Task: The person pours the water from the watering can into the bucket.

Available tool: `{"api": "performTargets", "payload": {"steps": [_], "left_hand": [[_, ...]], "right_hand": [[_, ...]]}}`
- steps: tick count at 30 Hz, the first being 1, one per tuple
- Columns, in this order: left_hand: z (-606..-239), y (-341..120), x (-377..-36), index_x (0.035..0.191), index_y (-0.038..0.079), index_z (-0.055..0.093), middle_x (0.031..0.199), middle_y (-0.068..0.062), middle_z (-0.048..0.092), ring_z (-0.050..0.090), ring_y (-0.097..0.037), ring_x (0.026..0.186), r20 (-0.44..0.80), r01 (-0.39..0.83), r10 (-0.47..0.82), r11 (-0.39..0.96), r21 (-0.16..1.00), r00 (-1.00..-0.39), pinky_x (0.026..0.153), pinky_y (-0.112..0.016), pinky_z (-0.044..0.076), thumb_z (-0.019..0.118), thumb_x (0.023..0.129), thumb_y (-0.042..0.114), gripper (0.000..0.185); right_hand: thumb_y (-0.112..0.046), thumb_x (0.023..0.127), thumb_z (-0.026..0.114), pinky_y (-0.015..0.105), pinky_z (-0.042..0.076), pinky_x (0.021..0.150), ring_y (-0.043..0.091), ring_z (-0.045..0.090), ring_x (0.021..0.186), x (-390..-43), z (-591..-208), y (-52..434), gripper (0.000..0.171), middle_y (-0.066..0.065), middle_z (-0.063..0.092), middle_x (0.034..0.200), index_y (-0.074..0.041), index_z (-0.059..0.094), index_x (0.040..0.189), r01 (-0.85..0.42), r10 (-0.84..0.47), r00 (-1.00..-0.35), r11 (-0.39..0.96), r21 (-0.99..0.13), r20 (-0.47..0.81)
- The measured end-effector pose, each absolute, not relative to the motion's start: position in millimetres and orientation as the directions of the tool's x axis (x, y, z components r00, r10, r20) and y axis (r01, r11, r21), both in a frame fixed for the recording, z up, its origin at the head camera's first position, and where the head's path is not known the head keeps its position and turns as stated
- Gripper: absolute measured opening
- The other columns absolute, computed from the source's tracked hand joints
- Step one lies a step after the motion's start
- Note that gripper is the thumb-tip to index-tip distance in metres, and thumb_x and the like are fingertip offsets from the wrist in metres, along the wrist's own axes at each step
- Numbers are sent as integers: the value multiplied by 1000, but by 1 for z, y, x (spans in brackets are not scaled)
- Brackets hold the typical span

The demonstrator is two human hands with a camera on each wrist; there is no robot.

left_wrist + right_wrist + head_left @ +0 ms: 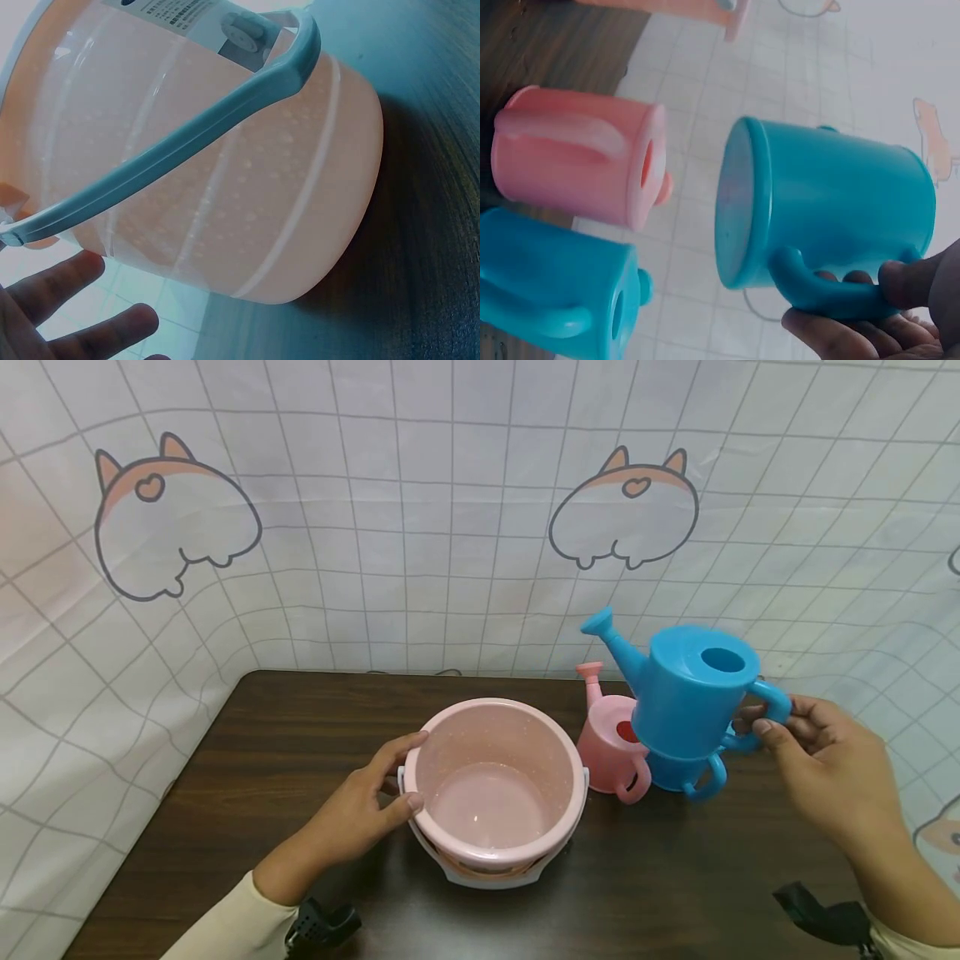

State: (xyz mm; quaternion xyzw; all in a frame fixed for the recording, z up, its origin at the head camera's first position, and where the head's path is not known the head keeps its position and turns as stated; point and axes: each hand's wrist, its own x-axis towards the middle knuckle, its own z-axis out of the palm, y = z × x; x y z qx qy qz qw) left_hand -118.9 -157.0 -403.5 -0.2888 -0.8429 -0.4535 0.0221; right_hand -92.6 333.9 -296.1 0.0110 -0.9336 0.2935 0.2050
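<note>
A pink bucket stands on the dark wooden table, its white handle folded down. My left hand rests against the bucket's left side, thumb at the rim and fingers fairly straight. My right hand pinches the handle of a blue watering can and holds it in the air, just above a second blue watering can on the table. A pink watering can stands to the left of that one. The right wrist view shows the held can, the pink can and the lower blue can.
A white grid-patterned cloth with cartoon prints hangs behind the table and drapes down both sides. The table's far edge runs just behind the cans. Bare wood lies to the left of the bucket and along the near edge.
</note>
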Motion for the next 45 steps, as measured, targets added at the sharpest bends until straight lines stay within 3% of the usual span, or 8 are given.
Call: {"api": "performTargets", "payload": {"steps": [4, 7, 11, 24, 28, 32, 40, 45], "left_hand": [[-404, -157, -119, 159, 29, 32, 130, -8, 63, 68, -15, 94, 304, 511, 469, 414, 754, -829, 81, -49, 55, 63, 99, 39, 68], [-405, -157, -119, 158, 29, 32, 130, -9, 63, 68, -17, 94, 306, 512, 471, 408, 756, -827, 82, -49, 55, 63, 99, 39, 68], [-405, -157, -119, 158, 29, 32, 131, -8, 63, 68, -17, 94, 307, 513, 471, 408, 755, -827, 81, -48, 55, 63, 99, 40, 67], [-405, -157, -119, 159, 30, 32, 131, -6, 63, 67, -15, 94, 305, 515, 476, 411, 752, -825, 81, -45, 55, 62, 99, 40, 67], [-405, -157, -120, 159, 30, 32, 131, -7, 63, 67, -16, 94, 309, 519, 479, 403, 754, -822, 81, -45, 55, 62, 100, 40, 67], [-405, -157, -120, 159, 29, 31, 130, -7, 63, 67, -16, 94, 312, 521, 480, 402, 753, -820, 80, -46, 55, 62, 100, 40, 67], [-404, -157, -119, 159, 27, 32, 130, -8, 63, 68, -16, 93, 320, 528, 480, 399, 749, -817, 82, -42, 54, 62, 100, 41, 67], [-404, -157, -120, 159, 29, 32, 131, -9, 63, 68, -17, 94, 309, 517, 476, 405, 754, -823, 81, -45, 55, 61, 100, 43, 67]], "right_hand": [[-25, 107, 57, 8, 39, 64, -8, 56, 92, -95, -297, 338, 47, 28, 68, 117, 10, 52, 138, -74, 175, -903, 837, -542, 393], [-26, 107, 57, 8, 37, 63, -6, 56, 91, -98, -298, 341, 49, 29, 67, 118, 11, 52, 138, -45, 212, -891, 839, -542, 402], [-28, 107, 56, 5, 38, 66, -23, 41, 87, -101, -300, 345, 49, 28, 67, 121, 9, 51, 140, -29, 246, -887, 815, -579, 391], [-29, 108, 49, 5, 41, 61, -27, 44, 78, -115, -305, 362, 50, 27, 63, 129, 5, 50, 144, 75, 395, -847, 751, -656, 356], [-32, 109, 45, 4, 42, 60, -7, 63, 94, -118, -309, 367, 51, 22, 63, 133, 1, 48, 147, 134, 452, -829, 732, -668, 329], [-31, 110, 43, 5, 43, 61, 21, 64, 112, -122, -311, 372, 51, 20, 61, 135, 0, 46, 149, 175, 490, -819, 709, -683, 299], [-36, 109, 43, 16, 50, 87, 12, 65, 110, -127, -317, 380, 51, 14, 64, 134, -5, 48, 149, 262, 562, -784, 686, -679, 265], [-32, 110, 43, 32, 48, 98, 23, 62, 116, -131, -320, 387, 50, 18, 60, 138, -3, 45, 151, 271, 579, -781, 653, -707, 235]]}}
